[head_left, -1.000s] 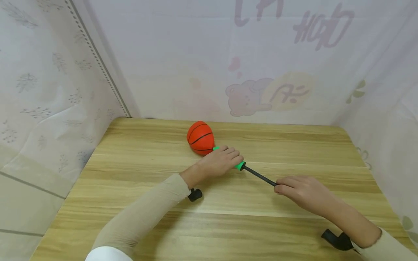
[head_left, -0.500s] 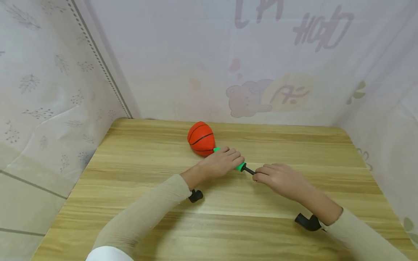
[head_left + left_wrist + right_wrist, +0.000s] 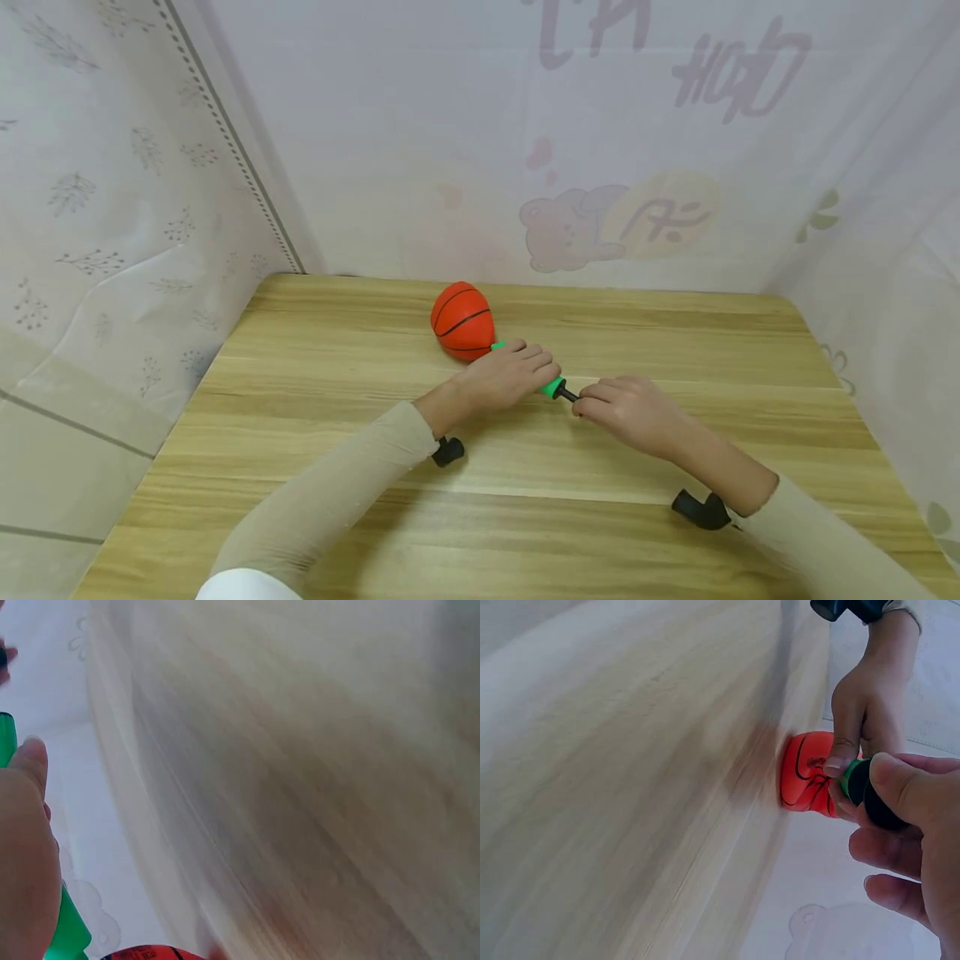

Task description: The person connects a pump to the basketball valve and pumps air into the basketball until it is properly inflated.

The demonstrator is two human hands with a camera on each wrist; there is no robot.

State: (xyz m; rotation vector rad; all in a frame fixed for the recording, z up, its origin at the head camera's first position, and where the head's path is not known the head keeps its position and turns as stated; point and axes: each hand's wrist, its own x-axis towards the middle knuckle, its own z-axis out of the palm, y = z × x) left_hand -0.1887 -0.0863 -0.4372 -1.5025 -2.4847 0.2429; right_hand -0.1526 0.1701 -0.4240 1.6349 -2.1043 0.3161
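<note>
An orange-red ball [image 3: 461, 321] with black basketball lines lies toward the back of the table, pear-shaped and dented in the right wrist view. Joined to its near side is a green hand pump [image 3: 552, 387] with a black rod. My left hand [image 3: 506, 379] grips the green barrel [image 3: 69, 926] close to the ball. With thumb and fingers, my right hand [image 3: 633, 417] holds the black handle [image 3: 883, 808] at the rod's end. Only a short piece of rod shows between the two hands. The left hand covers most of the barrel in the head view.
The wood-grain table [image 3: 480, 533] reaches back to a printed curtain [image 3: 405, 150], with more curtain at both sides. Black wrist-camera mounts [image 3: 448, 451] hang under both forearms, low over the tabletop.
My right hand has moved left toward my left hand, and the rod has slid into the barrel, mostly during the first half second. The left hand and ball have hardly moved.
</note>
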